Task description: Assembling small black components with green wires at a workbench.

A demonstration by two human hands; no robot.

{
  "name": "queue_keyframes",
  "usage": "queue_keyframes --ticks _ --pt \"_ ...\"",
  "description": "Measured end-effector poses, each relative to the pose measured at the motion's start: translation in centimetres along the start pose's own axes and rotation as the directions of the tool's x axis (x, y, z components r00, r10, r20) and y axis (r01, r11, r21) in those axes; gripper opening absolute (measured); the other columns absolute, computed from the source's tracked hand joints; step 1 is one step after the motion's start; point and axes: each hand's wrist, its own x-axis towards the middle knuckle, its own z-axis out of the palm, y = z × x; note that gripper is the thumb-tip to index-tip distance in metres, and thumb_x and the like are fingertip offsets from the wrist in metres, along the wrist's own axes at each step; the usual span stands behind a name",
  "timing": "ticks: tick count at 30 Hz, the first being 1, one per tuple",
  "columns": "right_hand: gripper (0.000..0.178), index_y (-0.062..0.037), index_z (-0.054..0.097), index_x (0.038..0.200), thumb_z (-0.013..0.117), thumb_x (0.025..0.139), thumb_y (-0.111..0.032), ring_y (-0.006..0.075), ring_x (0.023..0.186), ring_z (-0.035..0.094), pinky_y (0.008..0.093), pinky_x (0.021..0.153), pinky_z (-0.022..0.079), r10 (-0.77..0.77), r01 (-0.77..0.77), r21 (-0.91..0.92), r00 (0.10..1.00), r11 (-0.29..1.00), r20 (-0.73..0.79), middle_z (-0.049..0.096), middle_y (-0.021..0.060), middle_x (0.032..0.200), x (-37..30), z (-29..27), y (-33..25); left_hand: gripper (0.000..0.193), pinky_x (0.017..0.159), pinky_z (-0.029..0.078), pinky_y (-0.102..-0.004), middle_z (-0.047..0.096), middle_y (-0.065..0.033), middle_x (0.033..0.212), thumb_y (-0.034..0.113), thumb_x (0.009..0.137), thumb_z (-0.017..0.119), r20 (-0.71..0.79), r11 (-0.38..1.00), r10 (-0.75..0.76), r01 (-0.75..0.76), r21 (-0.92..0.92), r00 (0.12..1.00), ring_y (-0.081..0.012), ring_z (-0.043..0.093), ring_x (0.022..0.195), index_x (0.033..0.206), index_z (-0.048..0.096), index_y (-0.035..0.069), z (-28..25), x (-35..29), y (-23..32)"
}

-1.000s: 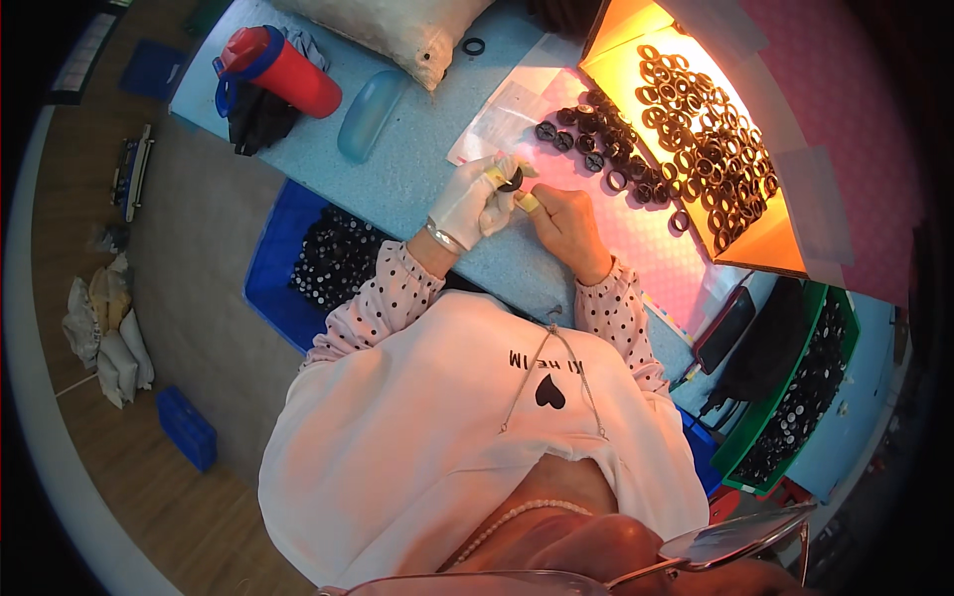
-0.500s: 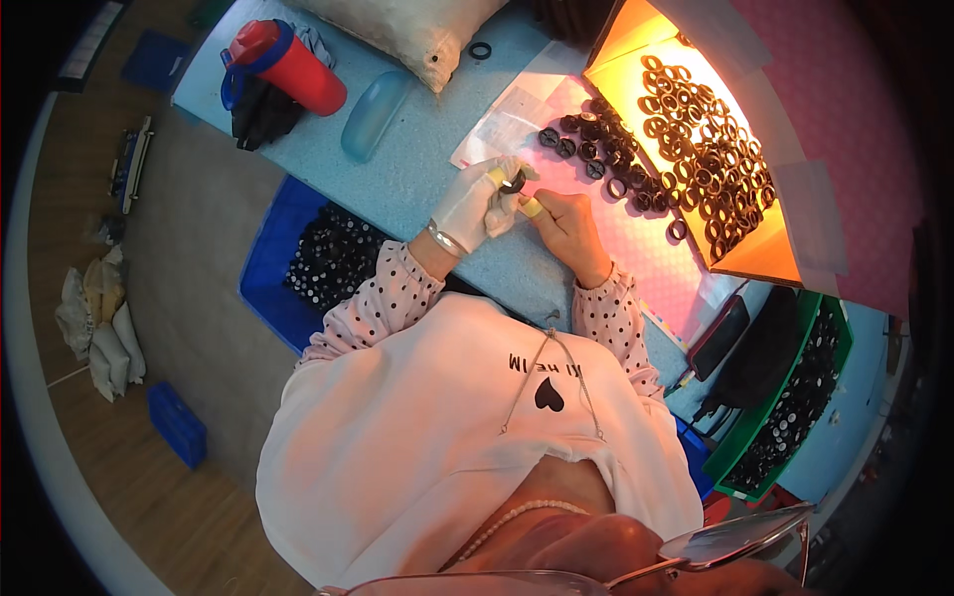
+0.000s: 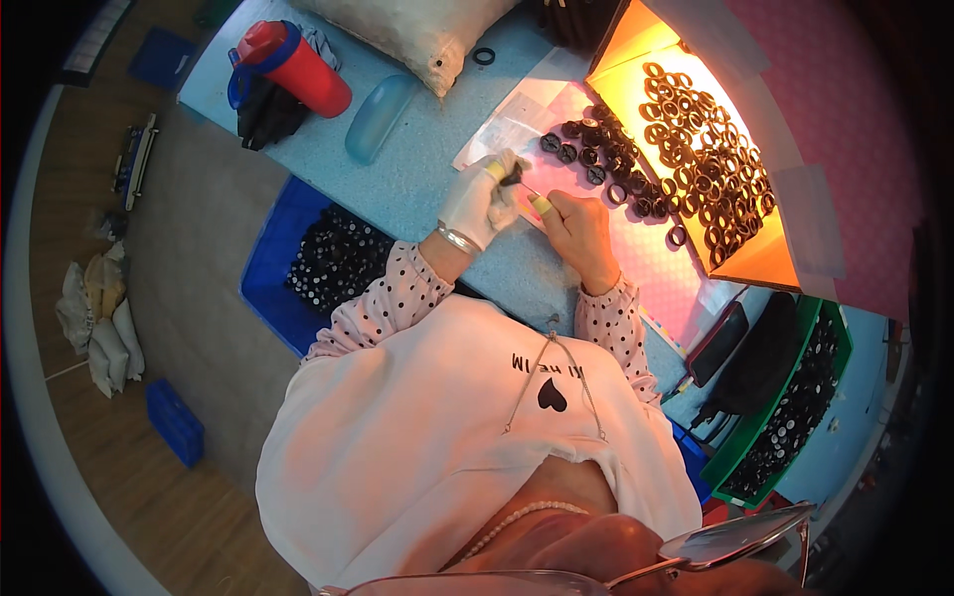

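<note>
My left hand (image 3: 473,209), in a white glove with yellow on a fingertip, pinches a small black ring-like part (image 3: 512,178). Close beside it, my right hand (image 3: 581,238) is closed on a thin, pale tool (image 3: 529,186) that points at the part; its exact kind is too small to make out. A yellow cover (image 3: 540,204) wraps one right finger. Beyond the hands, several black round parts (image 3: 596,149) lie heaped on a pink sheet (image 3: 661,283). Many black rings (image 3: 696,149) sit in a brightly lit, open box (image 3: 760,266) to the right.
A red bottle (image 3: 308,79), a translucent blue case (image 3: 378,119) and a pale cushion (image 3: 417,35) stand on the blue table at far left. Left of my arm is a blue bin (image 3: 263,243) of small dark parts. A green tray (image 3: 740,467) and dark pouch (image 3: 717,343) lie right.
My right hand has drawn slightly away to the right, so more of the thin tool shows. The black part has turned in my left fingers.
</note>
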Motion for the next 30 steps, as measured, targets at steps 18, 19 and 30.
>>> queue_keyframes --ticks 18,19,30 --pt "0.026 0.0035 0.061 0.116 0.060 0.097 -0.013 0.0020 0.057 0.041 0.0189 0.050 0.030 0.232 -0.420 0.813 0.906 0.403 0.354 0.054 -0.0063 0.069 0.0 -0.3 0.0 0.040 0.057 0.048 -0.0222 0.067 -0.0054 0.090 0.030 0.096 0.063 0.195 0.659 0.015 -0.157 0.736 0.981 -0.0095 0.061 0.065 0.125 0.061 0.004 2.3 -2.6 2.4" --pt "0.027 0.0031 0.062 0.115 0.058 0.098 -0.017 0.0019 0.055 0.037 0.0195 0.049 0.026 0.238 -0.424 0.825 0.904 0.373 0.356 0.051 -0.0067 0.067 0.0 -0.1 -0.3 0.040 0.057 0.048 -0.0222 0.067 -0.0054 0.090 0.030 0.096 0.063 0.194 0.659 0.016 -0.156 0.736 0.981 -0.0095 0.061 0.065 0.125 0.061 0.004 1.7 -2.4 1.9" --pt "0.036 0.0012 0.066 0.098 0.053 0.101 -0.032 0.0023 0.054 0.033 0.0197 0.048 0.023 0.120 -0.457 0.821 0.888 0.342 0.444 0.047 -0.0054 0.063 -0.6 0.3 0.5 0.032 0.058 0.050 -0.0252 0.069 -0.0072 0.080 0.019 0.088 0.072 0.325 0.135 0.385 -0.401 0.906 0.864 -0.0101 0.062 0.064 0.116 0.067 0.005 1.7 -3.3 0.5"
